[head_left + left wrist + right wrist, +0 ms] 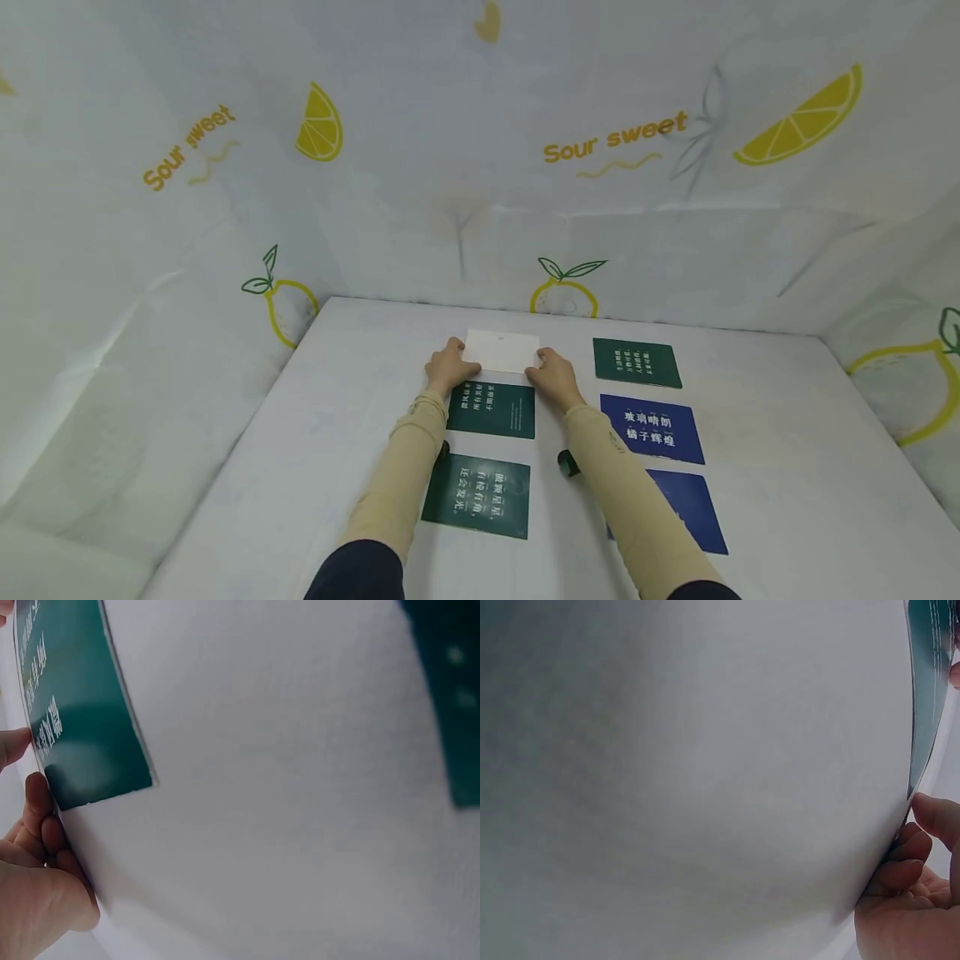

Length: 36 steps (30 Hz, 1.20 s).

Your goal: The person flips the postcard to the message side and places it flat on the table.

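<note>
Dark sleeve ends (358,573) are closest to the camera, well to the near side of the white card (502,350). Tan sleeves (397,475) run from them up toward that card. The white card sits between the two hands, with its long side going across, from one hand to the other. The left hand (448,367) is at its left near corner and the right hand (555,377) is at its right near corner, so both look just as close. Each hand pinches the card, with the thumb and bent fingers close together. I cannot tell how hard they squeeze, or if the card touches the white surface (300,425). One green card (492,411) lies just to the near side of the white card, and another green card (477,497) lies farther that way. To the right of the white card is a third green card (637,362), with two blue cards (660,425) nearer the person.
</note>
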Available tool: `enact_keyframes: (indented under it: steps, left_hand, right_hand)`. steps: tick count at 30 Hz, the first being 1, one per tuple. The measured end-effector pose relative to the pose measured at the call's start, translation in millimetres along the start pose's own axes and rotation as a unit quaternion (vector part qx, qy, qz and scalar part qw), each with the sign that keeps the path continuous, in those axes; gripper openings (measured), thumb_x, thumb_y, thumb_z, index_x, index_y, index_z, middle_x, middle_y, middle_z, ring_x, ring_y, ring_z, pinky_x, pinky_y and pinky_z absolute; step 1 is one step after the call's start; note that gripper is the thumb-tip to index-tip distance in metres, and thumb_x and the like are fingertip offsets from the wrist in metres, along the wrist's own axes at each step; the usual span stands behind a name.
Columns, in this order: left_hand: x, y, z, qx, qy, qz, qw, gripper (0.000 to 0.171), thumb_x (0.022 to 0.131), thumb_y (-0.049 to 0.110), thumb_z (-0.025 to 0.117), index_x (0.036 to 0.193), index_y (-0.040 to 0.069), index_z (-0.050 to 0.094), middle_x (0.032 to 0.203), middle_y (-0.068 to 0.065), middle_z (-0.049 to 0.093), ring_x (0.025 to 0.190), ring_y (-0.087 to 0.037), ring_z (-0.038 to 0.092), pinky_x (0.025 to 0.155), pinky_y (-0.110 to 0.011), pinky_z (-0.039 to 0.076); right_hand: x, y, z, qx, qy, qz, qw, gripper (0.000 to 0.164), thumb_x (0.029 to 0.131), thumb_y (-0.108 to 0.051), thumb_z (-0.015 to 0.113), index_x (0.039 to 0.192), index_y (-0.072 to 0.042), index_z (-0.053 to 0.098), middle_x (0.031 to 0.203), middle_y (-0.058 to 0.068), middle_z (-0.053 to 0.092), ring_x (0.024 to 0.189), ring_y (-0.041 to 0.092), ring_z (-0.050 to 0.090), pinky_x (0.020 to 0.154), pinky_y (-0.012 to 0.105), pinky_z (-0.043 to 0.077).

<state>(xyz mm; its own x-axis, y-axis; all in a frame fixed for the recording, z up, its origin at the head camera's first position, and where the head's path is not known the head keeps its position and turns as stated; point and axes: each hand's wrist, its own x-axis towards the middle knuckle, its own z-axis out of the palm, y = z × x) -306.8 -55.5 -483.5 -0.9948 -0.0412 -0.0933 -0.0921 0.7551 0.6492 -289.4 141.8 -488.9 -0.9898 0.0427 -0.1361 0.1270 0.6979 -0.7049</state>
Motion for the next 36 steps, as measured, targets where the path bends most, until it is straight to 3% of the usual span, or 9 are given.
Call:
enact_keyframes:
  steps: [9, 16, 21, 25, 30, 36]
  left_hand:
    - [1.1, -2.0, -1.7, -0.035, 0.002, 0.001, 0.9994, 0.058, 0.079, 0.027, 0.066, 0.127, 0.001, 0.048, 0.125, -0.023, 0.057, 0.115, -0.039, 0.051, 0.102, -0.051, 0.029]
    - [-4.5, -15.8, -12.9, -0.076, -0.027, -0.014, 0.9966, 0.059, 0.083, 0.031, 0.065, 0.129, -0.001, 0.046, 0.128, -0.021, 0.055, 0.116, -0.035, 0.053, 0.099, -0.047, 0.042]
    - [-13.4, -27.3, -18.7, -0.062, -0.041, -0.009, 0.9972, 0.057, 0.083, 0.034, 0.065, 0.125, 0.000, 0.049, 0.119, -0.020, 0.060, 0.108, -0.033, 0.057, 0.094, -0.045, 0.045]
    - [-23.4, -32.8, -21.9, -0.051, -0.062, -0.002, 0.9968, 0.058, 0.080, 0.038, 0.067, 0.123, 0.003, 0.052, 0.111, -0.017, 0.062, 0.100, -0.030, 0.057, 0.089, -0.044, 0.046]
    - [-34.5, -35.6, -23.5, -0.028, -0.067, 0.023, 0.9971, 0.054, 0.079, 0.037, 0.069, 0.118, 0.002, 0.056, 0.105, -0.014, 0.060, 0.091, -0.024, 0.054, 0.081, -0.038, 0.046]
    - [-48.5, -34.1, -29.4, -0.046, -0.071, 0.019, 0.9963, 0.055, 0.076, 0.030, 0.072, 0.117, -0.002, 0.055, 0.116, -0.021, 0.053, 0.101, -0.030, 0.050, 0.091, -0.045, 0.044]
  right_hand:
    - [-2, 1, -1, 0.027, -0.010, 0.015, 0.999, 0.059, 0.088, -0.020, 0.052, 0.139, 0.004, 0.033, 0.133, 0.026, 0.050, 0.114, 0.033, 0.051, 0.102, 0.049, 0.040]
    - [-12, 6, -8, 0.038, -0.047, 0.027, 0.998, 0.065, 0.089, -0.027, 0.054, 0.140, 0.004, 0.029, 0.133, 0.028, 0.048, 0.120, 0.036, 0.050, 0.104, 0.050, 0.038]
    - [-24, 8, -15, 0.038, -0.095, 0.046, 0.994, 0.071, 0.090, -0.034, 0.054, 0.141, 0.004, 0.024, 0.135, 0.029, 0.044, 0.124, 0.039, 0.045, 0.105, 0.051, 0.035]
    - [-35, 7, -19, 0.044, -0.119, 0.063, 0.990, 0.067, 0.089, -0.037, 0.056, 0.137, 0.003, 0.029, 0.136, 0.028, 0.042, 0.123, 0.038, 0.044, 0.105, 0.053, 0.035]
    - [-48, 3, -18, 0.039, -0.112, 0.058, 0.991, 0.060, 0.088, -0.033, 0.058, 0.131, 0.003, 0.035, 0.129, 0.025, 0.046, 0.113, 0.034, 0.047, 0.101, 0.051, 0.039]
    - [-64, -3, -17, 0.044, -0.106, 0.060, 0.992, 0.063, 0.087, -0.030, 0.060, 0.133, 0.004, 0.034, 0.134, 0.027, 0.038, 0.119, 0.038, 0.042, 0.103, 0.053, 0.037]
